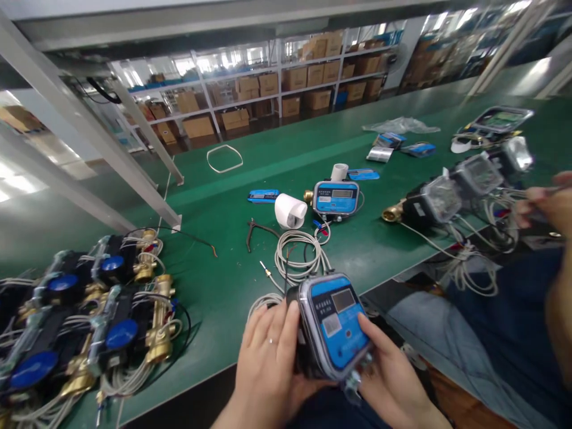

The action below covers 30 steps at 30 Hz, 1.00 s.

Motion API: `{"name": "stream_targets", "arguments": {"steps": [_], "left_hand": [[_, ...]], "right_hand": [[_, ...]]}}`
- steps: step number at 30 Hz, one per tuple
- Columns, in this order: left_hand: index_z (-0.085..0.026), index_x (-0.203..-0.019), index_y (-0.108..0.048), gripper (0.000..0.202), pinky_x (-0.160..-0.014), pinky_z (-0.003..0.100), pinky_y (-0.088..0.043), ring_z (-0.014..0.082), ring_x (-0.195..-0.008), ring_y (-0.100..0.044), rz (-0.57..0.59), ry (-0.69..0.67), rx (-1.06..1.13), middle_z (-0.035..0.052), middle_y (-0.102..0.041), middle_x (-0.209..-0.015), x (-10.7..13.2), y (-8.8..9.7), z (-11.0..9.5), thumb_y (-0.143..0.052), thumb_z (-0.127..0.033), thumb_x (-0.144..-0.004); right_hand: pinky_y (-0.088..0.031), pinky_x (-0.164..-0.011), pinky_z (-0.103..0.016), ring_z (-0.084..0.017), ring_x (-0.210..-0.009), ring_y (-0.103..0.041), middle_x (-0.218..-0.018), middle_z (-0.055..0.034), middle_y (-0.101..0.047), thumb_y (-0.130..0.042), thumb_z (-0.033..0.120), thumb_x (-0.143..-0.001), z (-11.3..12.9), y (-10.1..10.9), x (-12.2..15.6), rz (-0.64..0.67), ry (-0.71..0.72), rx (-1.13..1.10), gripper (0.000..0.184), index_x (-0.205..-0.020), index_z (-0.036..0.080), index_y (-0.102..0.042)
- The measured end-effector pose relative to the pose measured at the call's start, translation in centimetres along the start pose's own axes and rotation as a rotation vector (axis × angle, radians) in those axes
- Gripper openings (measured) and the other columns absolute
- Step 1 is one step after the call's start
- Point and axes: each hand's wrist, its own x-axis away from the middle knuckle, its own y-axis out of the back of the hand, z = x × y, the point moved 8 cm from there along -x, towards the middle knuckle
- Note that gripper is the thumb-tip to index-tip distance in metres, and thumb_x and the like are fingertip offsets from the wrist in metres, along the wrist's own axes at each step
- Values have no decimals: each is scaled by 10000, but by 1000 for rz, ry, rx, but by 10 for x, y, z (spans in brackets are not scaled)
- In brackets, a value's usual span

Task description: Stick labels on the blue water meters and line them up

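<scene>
Between my two hands I hold a meter [342,325] with a blue faceplate, a small grey display and a clear cover, tilted over the front edge of the bench. My left hand [272,351] wraps its dark left side. On the right side, my right hand [393,369] grips the housing, thumb on the cover's edge. Just beyond it lies a coiled grey cable [297,256]. A second blue-faced meter [336,198] sits farther back, next to a white roll [290,211]. Dark-handled pliers [257,229] rest to the left of that roll.
Several brass-fitted meters [120,333] with blue caps crowd the left of the green bench [214,322]. To the right stand meters with clear covers [440,199], beside a co-worker's hand [543,202]. A white gasket ring [224,159] lies at the back. Metal posts [89,131] rise at left.
</scene>
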Motion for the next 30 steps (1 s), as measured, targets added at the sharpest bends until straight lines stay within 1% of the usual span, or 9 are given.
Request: {"name": "stream_targets", "arguments": {"steps": [3, 7, 10, 14, 17, 19, 24, 28, 30], "left_hand": [[-50, -1434, -256, 878, -908, 397, -479, 264, -953, -651, 40, -39, 26, 161, -692, -1013, -8, 6, 2, -351, -679, -829], [-123, -1331, -453, 659, -897, 306, -492, 215, -985, -647, -26, -63, 182, 129, -697, -1030, 27, 17, 15, -374, -595, -879], [-183, -1114, -633, 389, -821, 270, -510, 188, -942, -659, 17, 292, 343, 89, -710, -1017, 47, 9, 60, -370, -411, -941], [-158, -869, -714, 330, -697, 268, -480, 197, -788, -654, 401, 944, 591, 52, -725, -820, 53, -49, 111, -466, -376, -857], [-131, -642, -692, 283, -532, 236, -368, 152, -570, -544, 713, 990, 830, 0, -603, -543, 32, -98, 101, -599, -384, -727], [-130, -516, -623, 244, -461, 219, -278, 103, -463, -425, 756, 1007, 912, -41, -476, -433, 21, -117, 96, -694, -345, -607], [-167, -657, -550, 402, -448, 195, -320, 74, -454, -376, 426, 1198, 1021, -74, -417, -506, 44, -104, 106, -601, -566, -660], [-157, -693, -602, 493, -476, 207, -434, 104, -487, -520, -143, 1367, 973, -23, -547, -549, 116, -46, 117, -660, -645, -648], [-176, -689, -663, 370, -494, 216, -481, 127, -489, -575, -334, 1154, 851, 0, -606, -537, 133, -10, 112, -686, -545, -707]], "right_hand": [[-549, -790, -468, -323, -946, -661, -930, -71, -733, -652, 561, -710, 10, 2, -3, -71, 95, 50, 387, -864, 207, -686], [-559, -750, -460, -329, -907, -673, -891, -92, -736, -610, 583, -745, -3, 4, -2, 19, 83, 73, 437, -884, 179, -699], [-553, -783, -412, -301, -866, -686, -878, -76, -740, -735, 507, -680, -16, 3, -3, 61, 46, 8, 500, -1049, 175, -678], [-562, -764, -366, -281, -829, -694, -889, -72, -741, -812, 421, -602, -19, -9, -7, 83, -2, -64, 660, -1184, 174, -619], [-573, -734, -371, -298, -834, -693, -925, -91, -736, -812, 438, -585, -9, -19, -5, 136, 1, -54, 710, -1212, 180, -603], [-575, -736, -373, -307, -844, -691, -935, -95, -734, -819, 442, -568, 4, -19, 0, 134, 25, -31, 748, -1234, 193, -587], [-586, -704, -373, -303, -769, -696, -785, -85, -735, -791, 497, -591, 35, -18, -1, 55, -68, 101, 573, -1060, 187, -681], [-562, -478, -304, -214, -537, -649, -705, -59, -715, -690, 452, -745, 55, -49, -28, 94, -96, 162, 304, -899, 190, -683], [-522, -396, -266, -174, -454, -604, -647, -54, -690, -636, 356, -822, 54, -74, -41, 117, -122, 236, 208, -877, 156, -648]]}}
